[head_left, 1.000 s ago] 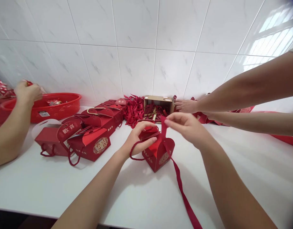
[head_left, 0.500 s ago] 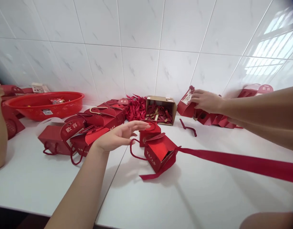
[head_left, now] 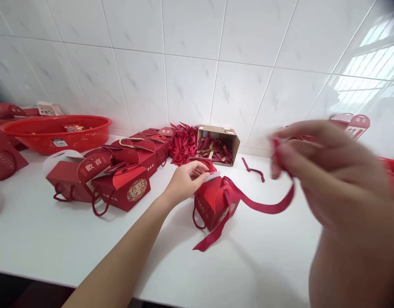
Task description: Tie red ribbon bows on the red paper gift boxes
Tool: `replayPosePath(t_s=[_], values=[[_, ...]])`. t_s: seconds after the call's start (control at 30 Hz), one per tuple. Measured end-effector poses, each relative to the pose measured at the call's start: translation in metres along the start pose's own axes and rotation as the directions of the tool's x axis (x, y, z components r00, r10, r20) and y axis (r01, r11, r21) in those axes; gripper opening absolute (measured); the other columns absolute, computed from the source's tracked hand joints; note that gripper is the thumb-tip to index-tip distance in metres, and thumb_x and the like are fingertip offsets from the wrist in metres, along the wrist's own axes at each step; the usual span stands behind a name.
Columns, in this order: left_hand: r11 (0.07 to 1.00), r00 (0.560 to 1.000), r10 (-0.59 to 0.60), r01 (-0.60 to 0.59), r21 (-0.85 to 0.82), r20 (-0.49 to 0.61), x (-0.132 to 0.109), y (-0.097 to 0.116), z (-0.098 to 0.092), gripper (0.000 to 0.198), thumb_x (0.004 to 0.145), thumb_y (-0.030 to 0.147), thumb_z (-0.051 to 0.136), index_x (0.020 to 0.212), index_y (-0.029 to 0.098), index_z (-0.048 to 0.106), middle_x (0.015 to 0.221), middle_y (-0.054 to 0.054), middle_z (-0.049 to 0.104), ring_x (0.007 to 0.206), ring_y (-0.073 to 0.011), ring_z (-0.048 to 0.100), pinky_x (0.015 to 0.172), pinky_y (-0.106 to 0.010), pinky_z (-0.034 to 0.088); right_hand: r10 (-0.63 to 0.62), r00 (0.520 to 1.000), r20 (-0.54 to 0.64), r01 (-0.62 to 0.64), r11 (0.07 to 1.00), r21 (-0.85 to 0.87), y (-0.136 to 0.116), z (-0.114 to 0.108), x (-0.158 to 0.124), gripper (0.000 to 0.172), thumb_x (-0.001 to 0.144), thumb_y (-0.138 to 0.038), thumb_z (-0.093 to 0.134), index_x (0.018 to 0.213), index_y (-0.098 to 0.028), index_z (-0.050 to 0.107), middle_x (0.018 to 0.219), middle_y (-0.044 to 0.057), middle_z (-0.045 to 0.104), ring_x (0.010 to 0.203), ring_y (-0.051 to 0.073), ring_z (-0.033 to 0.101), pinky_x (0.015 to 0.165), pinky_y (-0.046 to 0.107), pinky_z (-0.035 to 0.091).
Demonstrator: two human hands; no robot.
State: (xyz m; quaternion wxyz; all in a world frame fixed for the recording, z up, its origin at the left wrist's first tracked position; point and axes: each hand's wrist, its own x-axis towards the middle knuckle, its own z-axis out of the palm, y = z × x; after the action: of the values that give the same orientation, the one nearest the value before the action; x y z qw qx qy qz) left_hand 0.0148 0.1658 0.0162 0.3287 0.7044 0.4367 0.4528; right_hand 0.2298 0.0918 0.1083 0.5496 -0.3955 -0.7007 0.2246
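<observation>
My left hand (head_left: pixel 188 182) has its fingers curled at the top flap of a small red gift box (head_left: pixel 213 201) and seems to pinch it. A dark red ribbon (head_left: pixel 264 208) runs from the top of this box, and one loose end hangs down its front onto the table. The other end is pinched in my right hand (head_left: pixel 332 179), raised close to the camera and blurred. A twisted red cord handle (head_left: pixel 197 220) hangs at the box's left side. Another red box behind it is mostly hidden by my left hand.
Several red gift boxes (head_left: pixel 120 188) stand to the left, before a red plastic basket (head_left: pixel 100 128) with packets. At the wall are a heap of red ribbons (head_left: pixel 184 143) and a cardboard box (head_left: pixel 237 147) of strips. One dark red strip (head_left: pixel 255 171) lies on the white table.
My left hand has moved right onto the box's flap and closed. My right hand has come into view with the ribbon, which now hangs slack. The other person's arms are no longer visible at the right.
</observation>
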Motion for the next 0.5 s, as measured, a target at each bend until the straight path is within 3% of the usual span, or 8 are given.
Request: replayPosePath(t_s=[0.1, 0.23, 0.37, 0.5], values=[[0.997, 0.995, -0.052, 0.046, -0.068, -0.081, 0.004, -0.003, -0.001, 0.021, 0.078, 0.035, 0.062, 0.086, 0.016, 0.061, 0.084, -0.004, 0.066, 0.074, -0.0150, 0.060, 0.068, -0.026, 0.047, 0.136, 0.980, 0.146, -0.138, 0.990, 0.002, 0.023, 0.024, 0.010, 0.021, 0.083, -0.038, 0.060, 0.092, -0.021, 0.054, 0.061, -0.003, 0.059, 0.058, 0.012, 0.056, 0.054, 0.024, 0.043], [0.963, 0.986, -0.166, 0.159, -0.218, -0.012, 0.006, -0.004, -0.003, 0.024, 0.077, 0.036, 0.063, 0.088, 0.016, 0.061, 0.085, -0.004, 0.065, 0.071, -0.0146, 0.059, 0.060, -0.026, 0.048, 0.356, 0.887, 0.295, -0.348, 0.934, -0.080, 0.061, 0.051, 0.022, 0.019, 0.082, -0.038, 0.056, 0.086, -0.021, 0.047, 0.060, -0.004, 0.059, 0.053, 0.010, 0.051, 0.049, 0.021, 0.037], [0.920, 0.971, -0.228, 0.237, -0.313, 0.066, 0.005, -0.002, -0.004, 0.023, 0.075, 0.034, 0.065, 0.088, 0.016, 0.060, 0.082, -0.002, 0.062, 0.066, -0.0124, 0.057, 0.057, -0.025, 0.049, 0.408, 0.843, 0.350, -0.369, 0.913, -0.174, 0.076, 0.061, 0.022, 0.016, 0.081, -0.034, 0.056, 0.083, -0.023, 0.045, 0.054, -0.008, 0.049, 0.046, 0.008, 0.042, 0.043, 0.019, 0.030], [0.889, 0.961, -0.255, 0.278, -0.363, 0.109, 0.004, 0.000, -0.004, 0.022, 0.072, 0.032, 0.068, 0.087, 0.017, 0.061, 0.081, -0.001, 0.063, 0.069, -0.0132, 0.059, 0.060, -0.026, 0.051, 0.441, 0.832, 0.336, -0.365, 0.892, -0.266, 0.074, 0.061, 0.020, 0.011, 0.080, -0.028, 0.054, 0.084, -0.023, 0.045, 0.059, -0.006, 0.056, 0.049, 0.010, 0.046, 0.044, 0.020, 0.034]])
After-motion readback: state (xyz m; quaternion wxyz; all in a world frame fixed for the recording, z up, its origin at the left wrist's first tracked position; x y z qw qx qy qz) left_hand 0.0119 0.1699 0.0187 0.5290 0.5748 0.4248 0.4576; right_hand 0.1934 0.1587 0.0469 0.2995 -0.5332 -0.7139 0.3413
